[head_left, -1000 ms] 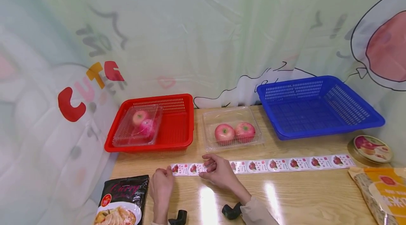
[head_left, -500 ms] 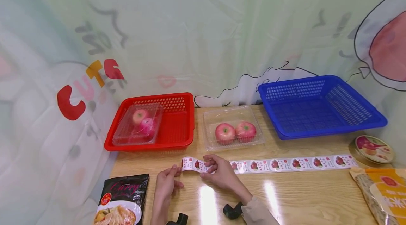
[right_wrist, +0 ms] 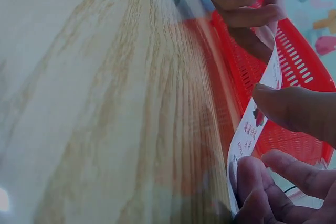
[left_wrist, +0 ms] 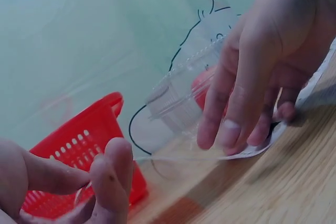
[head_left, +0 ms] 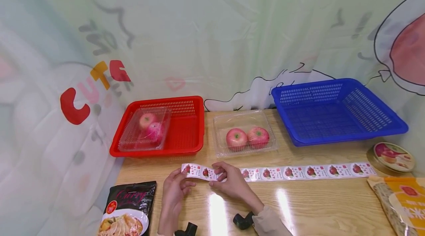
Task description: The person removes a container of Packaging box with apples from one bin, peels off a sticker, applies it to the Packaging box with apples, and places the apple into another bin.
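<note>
So we've got two bare hands on a long label strip (head_left: 289,173), white with red fruit and red lettering repeated along it; the left grip (head_left: 174,188) is narrow, pinching the strip's near end between thumb and finger, and that end is lifted off the desk (head_left: 265,202); the right grip (head_left: 232,182) is fairly wide, touching the strip with thumb and fingertips apart across its width; the strip bows up between the two grips, then runs out flat to the right of the right grip.

Just beyond the right grip we see a clear plastic clamshell (head_left: 245,118) with a left apple (head_left: 236,139) and a right apple (head_left: 258,137) side by side inside; beyond the left grip is a red basket (head_left: 184,132), with a second clear box (head_left: 131,136) tilted in its left half, a pale apple and a bright pink item showing through; well off to the right of the right grip there's a blue basket (head_left: 328,118) at the back, then a round tin (head_left: 395,157) near the strip's far end, with an orange-yellow bag (head_left: 403,199) nearer us; left of the left grip lies a black curry packet (head_left: 127,206); a printed curtain (head_left: 212,44) hangs behind everything.
</note>
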Motion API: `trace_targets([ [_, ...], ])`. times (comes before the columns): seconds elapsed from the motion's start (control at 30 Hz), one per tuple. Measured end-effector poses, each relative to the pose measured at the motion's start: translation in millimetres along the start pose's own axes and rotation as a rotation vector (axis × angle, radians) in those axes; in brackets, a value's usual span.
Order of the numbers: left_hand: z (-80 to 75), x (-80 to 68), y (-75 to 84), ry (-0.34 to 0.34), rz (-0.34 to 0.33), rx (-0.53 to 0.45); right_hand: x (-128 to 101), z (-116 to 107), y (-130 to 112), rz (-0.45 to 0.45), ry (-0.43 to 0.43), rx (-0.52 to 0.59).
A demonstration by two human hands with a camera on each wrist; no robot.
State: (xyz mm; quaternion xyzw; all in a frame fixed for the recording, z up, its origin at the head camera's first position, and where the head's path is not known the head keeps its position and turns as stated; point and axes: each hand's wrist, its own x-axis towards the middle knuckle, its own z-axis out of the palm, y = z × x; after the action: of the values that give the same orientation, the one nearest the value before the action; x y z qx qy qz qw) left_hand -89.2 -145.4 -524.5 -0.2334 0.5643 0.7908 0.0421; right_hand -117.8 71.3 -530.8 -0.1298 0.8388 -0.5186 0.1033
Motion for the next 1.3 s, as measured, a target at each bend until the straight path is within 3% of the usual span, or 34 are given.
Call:
trace_targets([
  [0.57, -15.8, 1.4, -1.2, -0.146, 0.032, -0.169, -2, 4, -9, -0.050, 0.029, -0.084],
  [0.77, -17.9, 0.8, -3.4, -0.192, 0.051, -0.194, -3, 7, -14, -0.064, 0.081, -0.168],
  [0.93, -15.4, 1.0, -3.4, -0.127, 0.038, -0.148, -4, 11, -23, -0.191, 0.177, -0.245],
  [1.1, -13.9, 2.6, -3.7, -0.046, 0.046, -0.083, 0, 17, -34, -0.351, 0.209, -0.240],
  [1.3, -15.0, 2.3, -4.4, -0.060, 0.066, -0.088, 6, 25, -41, -0.417, 0.212, -0.261],
])
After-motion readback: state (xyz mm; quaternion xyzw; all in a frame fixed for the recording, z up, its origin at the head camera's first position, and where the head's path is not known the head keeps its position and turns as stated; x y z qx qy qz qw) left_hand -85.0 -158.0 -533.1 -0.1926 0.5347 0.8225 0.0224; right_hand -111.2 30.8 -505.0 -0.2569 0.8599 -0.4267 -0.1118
